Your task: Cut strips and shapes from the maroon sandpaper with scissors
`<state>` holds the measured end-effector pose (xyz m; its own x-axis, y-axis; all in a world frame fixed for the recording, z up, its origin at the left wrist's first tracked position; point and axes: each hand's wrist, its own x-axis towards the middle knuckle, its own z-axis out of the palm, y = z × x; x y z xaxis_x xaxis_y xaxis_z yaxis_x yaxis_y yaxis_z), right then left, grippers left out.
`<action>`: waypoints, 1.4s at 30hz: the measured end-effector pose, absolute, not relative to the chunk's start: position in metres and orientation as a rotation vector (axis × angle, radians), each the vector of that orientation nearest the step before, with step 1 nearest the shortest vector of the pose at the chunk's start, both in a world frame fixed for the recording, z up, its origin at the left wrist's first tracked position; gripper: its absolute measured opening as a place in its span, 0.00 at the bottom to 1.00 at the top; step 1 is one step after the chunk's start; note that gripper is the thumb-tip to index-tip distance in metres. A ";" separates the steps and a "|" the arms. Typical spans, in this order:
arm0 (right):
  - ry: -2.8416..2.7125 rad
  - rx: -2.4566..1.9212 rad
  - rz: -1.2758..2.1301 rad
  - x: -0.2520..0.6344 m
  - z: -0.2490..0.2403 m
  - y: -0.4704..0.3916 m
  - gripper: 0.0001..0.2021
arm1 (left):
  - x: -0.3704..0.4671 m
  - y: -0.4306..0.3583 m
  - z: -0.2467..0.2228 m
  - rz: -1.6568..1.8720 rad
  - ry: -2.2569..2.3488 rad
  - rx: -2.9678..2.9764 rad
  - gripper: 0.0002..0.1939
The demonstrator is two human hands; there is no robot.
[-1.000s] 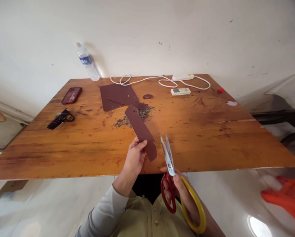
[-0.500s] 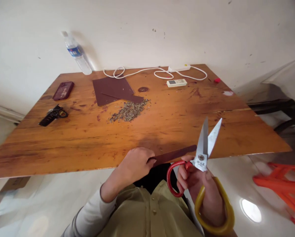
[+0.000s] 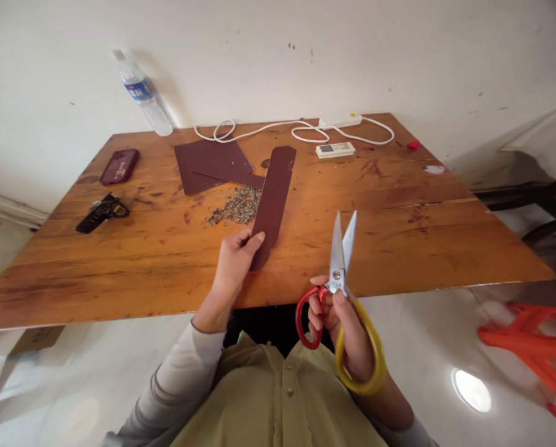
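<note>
Between thumb and fingers, my left hand (image 3: 234,261) pinches the lower end of a dark maroon strip (image 3: 276,192), which is raised over the table and points away from me. My right hand (image 3: 340,323) is closed round a pair of scissors (image 3: 337,273) with one red and one yellow handle; the blades are parted and point up. Behind the strip lies a heap of small dark shreds (image 3: 235,208), partly covered from view. Maroon sheets (image 3: 213,162) and a narrower strip lie beyond the heap.
On the wooden table (image 3: 166,267) are a dark red phone case (image 3: 120,166), a black clip-like object (image 3: 102,213), a bottle (image 3: 143,96) leaning on the wall, a white remote (image 3: 335,150) and a white cable with a power strip (image 3: 340,121). An orange stool (image 3: 529,335) stands at right.
My left hand has lifted the strip and turned it from sideways near the table's edge to pointing away. My right hand has moved left with the scissors, whose blades are closer together.
</note>
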<state>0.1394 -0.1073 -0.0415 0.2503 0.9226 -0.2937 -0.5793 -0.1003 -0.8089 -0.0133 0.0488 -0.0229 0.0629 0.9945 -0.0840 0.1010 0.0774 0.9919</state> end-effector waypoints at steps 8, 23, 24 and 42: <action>-0.555 -1.112 1.409 0.127 -0.054 -0.109 0.31 | 0.008 0.001 -0.036 0.990 0.957 0.556 0.20; -0.617 -1.180 1.131 0.121 -0.050 -0.112 0.21 | -0.005 -0.041 -0.033 0.974 0.867 0.659 0.14; -0.642 -1.199 1.126 0.121 -0.048 -0.110 0.19 | -0.005 -0.042 -0.033 0.959 0.863 0.687 0.14; -0.554 -1.105 1.455 0.126 -0.064 -0.111 0.24 | -0.009 -0.030 -0.046 0.950 0.956 0.724 0.13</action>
<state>0.1256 -0.1114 -0.0641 0.1143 0.9427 -0.3135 -0.4949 -0.2196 -0.8407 -0.0087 -0.0299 -0.0461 0.2554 0.9042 -0.3425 -0.3373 0.4153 0.8449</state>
